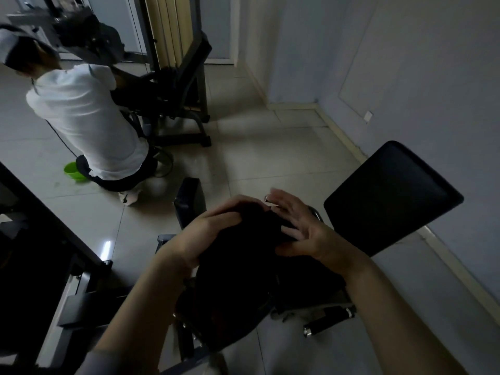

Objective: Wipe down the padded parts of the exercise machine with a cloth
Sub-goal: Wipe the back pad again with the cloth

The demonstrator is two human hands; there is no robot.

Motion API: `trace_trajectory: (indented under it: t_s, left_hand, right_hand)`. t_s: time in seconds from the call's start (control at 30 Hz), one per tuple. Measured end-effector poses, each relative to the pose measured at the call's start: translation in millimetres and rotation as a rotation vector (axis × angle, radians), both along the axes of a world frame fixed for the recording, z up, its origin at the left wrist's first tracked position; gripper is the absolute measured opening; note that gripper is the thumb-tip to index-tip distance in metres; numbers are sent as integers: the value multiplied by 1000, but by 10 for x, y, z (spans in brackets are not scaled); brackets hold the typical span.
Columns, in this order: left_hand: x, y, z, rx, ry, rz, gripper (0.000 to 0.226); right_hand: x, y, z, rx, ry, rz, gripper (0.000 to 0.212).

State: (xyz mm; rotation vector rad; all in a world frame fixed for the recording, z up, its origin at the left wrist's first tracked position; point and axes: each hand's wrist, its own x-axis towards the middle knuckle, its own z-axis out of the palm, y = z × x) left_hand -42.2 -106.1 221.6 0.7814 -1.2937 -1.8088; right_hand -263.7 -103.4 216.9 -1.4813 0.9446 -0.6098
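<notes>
A dark cloth (257, 228) is bunched between both hands, low in the middle of the view over the exercise machine. My left hand (216, 226) curls over the cloth's left and top side and grips it. My right hand (300, 228) lies against its right side with fingers spread and nearly straight, thumb under the cloth. Two black pads stand on either side: a large one (392, 196) to the right and a smaller one (190, 201) to the left. Below the hands the black seat (230, 307) is too dark to make out clearly.
A black handle with chrome ends (330, 319) sticks out at lower right. A person in a white shirt (86, 120) crouches at another machine (184, 85) at upper left, beside a green basin (74, 171). A dark frame (40, 239) runs along the left; a wall (405, 77) stands close on the right.
</notes>
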Motion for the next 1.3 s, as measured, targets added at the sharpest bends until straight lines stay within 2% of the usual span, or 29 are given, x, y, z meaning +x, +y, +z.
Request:
trace_trajectory:
  t_s: [0.07,0.17,0.2,0.27,0.3,0.43,0.47,0.57,0.63,0.7,0.77,0.87,0.9,1.0,1.07,1.1,1.2,1.27,1.3]
  left_hand:
    - [-83,-14,48,-27,2,-6,33]
    - [-209,-92,32,-23,33,34,31]
    - [-258,-151,2,11,35,78,29]
    - [-303,-272,-101,125,29,140,26]
    - [-332,-324,-164,191,12,141,25]
    - [-467,-383,-426,421,-49,4,28]
    - [-514,-413,-490,421,-14,-35,25]
    - [-677,-544,-688,421,242,-244,44]
    - [-890,-583,-846,420,277,-302,30]
    - [-1196,-560,-903,401,189,-232,11]
    - [-1504,-572,-952,399,103,-185,14]
    - [-1993,-675,-1012,336,4,-259,46]
    - [-2164,-721,-984,326,-14,-300,50]
    - [-2737,-924,-1003,249,-61,-334,37]
    - [-3155,-1056,-1031,168,-68,-279,32]
    - [-3348,-1098,-1014,157,-68,-244,37]
    - [-3912,-1199,-1005,107,-28,-165,51]
    - [-4202,-1265,-989,220,76,-85,39]
    - [-4322,-1312,-1016,326,129,-20,36]
  right_hand:
    - [-97,-29,43,10,64,54,58]
    - [-208,-55,56,43,94,-25,26]
    - [-283,-61,66,105,10,-99,23]
    - [-425,-94,85,249,-179,-224,32]
    - [-487,-117,101,251,-182,-271,34]
    - [-685,-256,103,88,-22,-444,24]
    - [-728,-289,83,48,13,-508,21]
    - [-873,-332,-15,-58,100,-715,16]
    - [-980,-326,-96,-89,138,-803,17]
    - [-1132,-340,-125,-102,183,-837,16]
    - [-1326,-406,-108,-137,243,-832,14]
    - [-1702,-626,-85,-192,353,-755,13]
    - [-1850,-729,-102,-209,400,-703,13]
    - [-2327,-1061,-190,-205,473,-579,15]
    - [-2610,-1283,-208,-175,395,-584,22]
    - [-2722,-1378,-192,-155,337,-568,25]
    - [-3113,-1619,-96,-106,254,-274,40]
    - [-3462,-1805,-27,-91,222,-142,49]
    - [-3647,-1895,-13,-108,190,-191,49]
